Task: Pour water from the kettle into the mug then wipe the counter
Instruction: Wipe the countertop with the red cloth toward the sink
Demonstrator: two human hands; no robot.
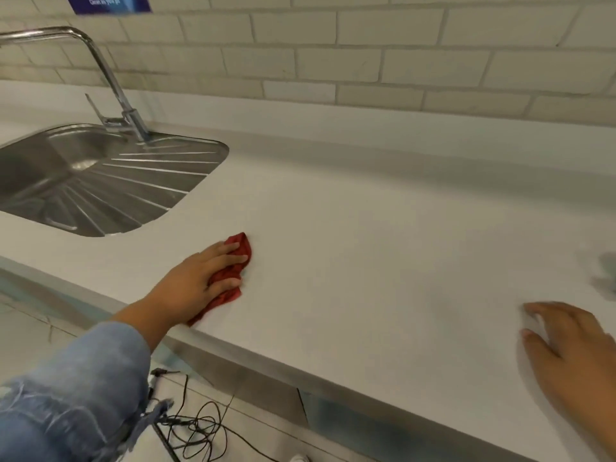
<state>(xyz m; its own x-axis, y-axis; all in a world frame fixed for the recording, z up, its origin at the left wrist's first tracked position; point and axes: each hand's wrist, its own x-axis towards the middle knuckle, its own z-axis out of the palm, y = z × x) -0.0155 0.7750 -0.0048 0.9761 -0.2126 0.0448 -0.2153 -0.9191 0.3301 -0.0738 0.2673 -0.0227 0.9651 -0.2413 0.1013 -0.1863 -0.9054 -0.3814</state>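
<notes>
My left hand (pixel 196 278) presses a crumpled red cloth (pixel 233 271) flat against the white counter (pixel 366 235), close to its front edge and just right of the sink. My right hand (pixel 573 355) rests on the counter at the far right, fingers spread, holding nothing. A blurred grey shape (pixel 606 276) sits at the right border; I cannot tell what it is. No kettle or mug is in view.
A steel sink with a ribbed drainer (pixel 100 185) and a tall tap (pixel 110 78) lies at the left. A tiled wall (pixel 366 55) backs the counter. Black cables (pixel 196 425) lie on the floor below the counter's front edge.
</notes>
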